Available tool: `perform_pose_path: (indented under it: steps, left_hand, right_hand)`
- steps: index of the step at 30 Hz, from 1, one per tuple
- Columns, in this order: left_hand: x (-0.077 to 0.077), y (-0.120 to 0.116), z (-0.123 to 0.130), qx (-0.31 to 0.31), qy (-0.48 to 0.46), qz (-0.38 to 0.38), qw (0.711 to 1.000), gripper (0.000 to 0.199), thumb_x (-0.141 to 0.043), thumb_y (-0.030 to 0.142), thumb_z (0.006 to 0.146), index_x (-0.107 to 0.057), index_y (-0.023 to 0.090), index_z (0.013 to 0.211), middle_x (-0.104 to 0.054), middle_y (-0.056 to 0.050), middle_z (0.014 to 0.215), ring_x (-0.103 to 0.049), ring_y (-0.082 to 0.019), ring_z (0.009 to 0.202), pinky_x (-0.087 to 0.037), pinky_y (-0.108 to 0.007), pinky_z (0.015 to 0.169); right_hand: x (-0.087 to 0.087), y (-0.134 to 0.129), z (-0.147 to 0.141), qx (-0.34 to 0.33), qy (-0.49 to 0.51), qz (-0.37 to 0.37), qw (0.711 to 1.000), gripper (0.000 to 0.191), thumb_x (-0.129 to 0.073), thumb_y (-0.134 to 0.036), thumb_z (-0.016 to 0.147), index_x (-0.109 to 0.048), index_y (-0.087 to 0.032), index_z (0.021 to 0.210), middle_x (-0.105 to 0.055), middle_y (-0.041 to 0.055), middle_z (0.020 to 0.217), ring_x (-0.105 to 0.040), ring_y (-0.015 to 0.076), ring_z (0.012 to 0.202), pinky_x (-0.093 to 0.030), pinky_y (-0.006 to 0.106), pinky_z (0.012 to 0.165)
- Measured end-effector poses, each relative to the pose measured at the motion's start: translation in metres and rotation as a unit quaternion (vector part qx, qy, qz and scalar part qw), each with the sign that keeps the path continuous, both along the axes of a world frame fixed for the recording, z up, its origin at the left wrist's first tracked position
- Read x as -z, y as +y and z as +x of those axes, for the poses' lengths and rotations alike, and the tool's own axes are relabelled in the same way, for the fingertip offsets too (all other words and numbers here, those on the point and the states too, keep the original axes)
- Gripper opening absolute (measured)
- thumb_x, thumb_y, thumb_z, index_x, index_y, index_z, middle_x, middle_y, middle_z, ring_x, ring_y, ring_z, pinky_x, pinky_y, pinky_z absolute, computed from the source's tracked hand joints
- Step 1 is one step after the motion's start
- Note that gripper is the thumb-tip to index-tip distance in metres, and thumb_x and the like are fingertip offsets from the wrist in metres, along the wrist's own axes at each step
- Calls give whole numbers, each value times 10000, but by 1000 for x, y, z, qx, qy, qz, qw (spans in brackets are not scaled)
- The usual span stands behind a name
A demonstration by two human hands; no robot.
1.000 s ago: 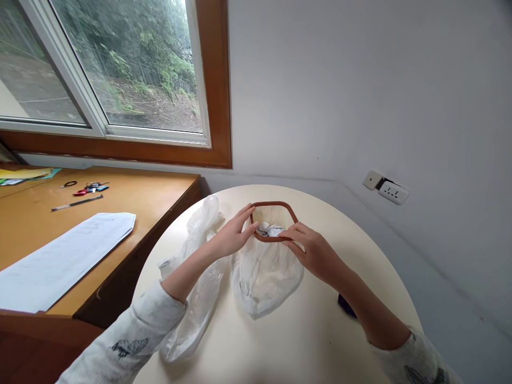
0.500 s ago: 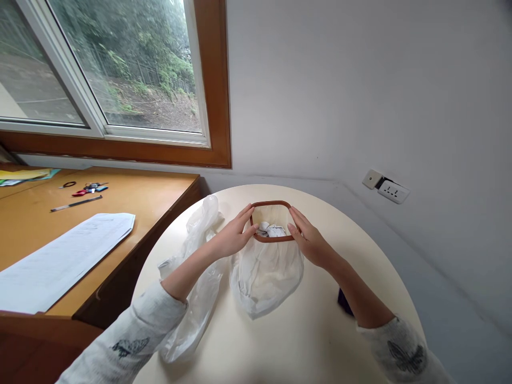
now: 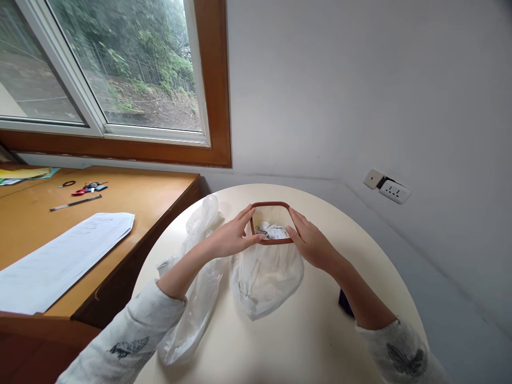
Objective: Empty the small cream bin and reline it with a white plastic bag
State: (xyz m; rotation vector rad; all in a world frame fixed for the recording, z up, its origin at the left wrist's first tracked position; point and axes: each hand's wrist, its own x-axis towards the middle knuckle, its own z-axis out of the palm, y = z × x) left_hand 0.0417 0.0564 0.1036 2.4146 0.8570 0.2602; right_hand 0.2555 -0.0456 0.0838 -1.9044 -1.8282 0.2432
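Note:
A small bin with a brown rounded-square rim point(image 3: 272, 241) stands on the round cream table, lined with a white plastic bag point(image 3: 268, 277) that hangs over its outside. Crumpled white paper point(image 3: 275, 231) lies inside. My left hand point(image 3: 232, 234) grips the rim's left side, its thumb along the near left corner. On the right side of the rim, my right hand point(image 3: 314, 241) holds on with fingers outside and thumb near the front corner. Another clear plastic bag point(image 3: 198, 298) lies loosely on the table, partly beneath my left forearm.
A dark object point(image 3: 345, 304) sits partly hidden by my right forearm. On the wooden desk point(image 3: 160, 186) at left are papers point(image 3: 72, 256), a pen point(image 3: 76, 203) and keys point(image 3: 93, 187). A wall with sockets point(image 3: 395, 191) rises behind the round table point(image 3: 320, 341).
My left thumb has slid rightward along the near edge of the rim. The rim has tilted or shifted very slightly; my right hand has barely moved.

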Motion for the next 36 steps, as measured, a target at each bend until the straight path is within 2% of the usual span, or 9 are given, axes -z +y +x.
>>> perform_pose_path:
  steps: [2, 7, 9, 11, 13, 15, 19, 29, 36]
  left_hand:
    - [-2, 0, 0, 0, 11, 9, 1000, 784, -353, 647, 771, -62, 320, 1422, 5, -3, 1503, -617, -211, 944, -444, -291, 806]
    - [-6, 1, 1, -3, 36, 49, 998, 793, -335, 669, 755, -118, 299, 1421, -41, 7, 1500, -565, -262, 1055, -441, -294, 770]
    - [-7, 1, 1, -4, 53, 55, 997, 798, -326, 679, 753, -115, 298, 1421, -30, 8, 1500, -580, -262, 1027, -443, -297, 747]
    - [-9, 0, 1, -4, 66, 57, 996, 799, -317, 687, 754, -99, 306, 1421, -8, 8, 1498, -599, -258, 984, -445, -302, 724]
    - [-9, -1, 1, -4, 72, 57, 996, 798, -311, 691, 755, -85, 315, 1421, 6, 8, 1497, -606, -257, 962, -445, -306, 712]
    - [-9, -1, 1, -4, 71, 59, 996, 795, -309, 688, 758, -80, 315, 1421, 8, 5, 1497, -601, -262, 973, -444, -306, 712]
    - [-8, -1, 1, -6, 64, 59, 996, 779, -308, 673, 769, -80, 313, 1422, 17, 2, 1495, -587, -267, 1007, -444, -299, 726]
    - [-10, -2, 2, -1, 48, 58, 997, 781, -318, 678, 763, -101, 317, 1420, -18, 28, 1498, -519, -282, 1116, -421, -314, 843]
    - [-10, -3, 3, 1, 53, 58, 997, 770, -307, 676, 769, -75, 332, 1418, -4, 18, 1503, -561, -273, 1050, -431, -312, 803]
  right_hand:
    - [-2, 0, 0, -1, -18, 3, 1000, 584, -176, -482, 916, -124, -198, 1424, -225, 68, 1466, -228, 210, 1327, -246, 441, 1059]
    - [-13, 9, 2, 12, -70, -17, 997, 586, -148, -519, 905, -247, -212, 1393, -349, 93, 1387, -410, 246, 1213, -256, 483, 1035]
    - [-17, 16, 4, 7, -93, -27, 995, 637, -132, -558, 890, -260, -187, 1391, -309, 92, 1414, -311, 265, 1281, -171, 513, 1063]
    - [-20, 24, 6, -20, -101, -43, 994, 696, -113, -596, 872, -188, -165, 1414, -158, 62, 1483, -97, 252, 1359, -67, 510, 1087]
    - [-21, 30, 8, -49, -88, -74, 992, 741, -83, -624, 856, -84, -156, 1430, -7, 23, 1501, 44, 218, 1368, -3, 487, 1095]
    - [-21, 35, 10, -62, -72, -101, 990, 756, -56, -634, 848, -26, -155, 1431, 27, 12, 1496, 59, 198, 1367, 26, 472, 1096]
    - [-20, 38, 12, -77, -52, -109, 990, 722, -22, -615, 855, -30, -180, 1432, -25, 8, 1495, -6, 175, 1370, 64, 457, 1093]
    - [-18, 43, 19, -72, -36, -105, 991, 703, -47, -627, 853, -95, -229, 1430, -97, 0, 1493, -95, 186, 1365, -18, 430, 1113]
    - [-14, 41, 17, -69, -15, -97, 993, 670, -31, -602, 864, -59, -244, 1430, -52, -13, 1499, -89, 190, 1366, -57, 456, 1107]
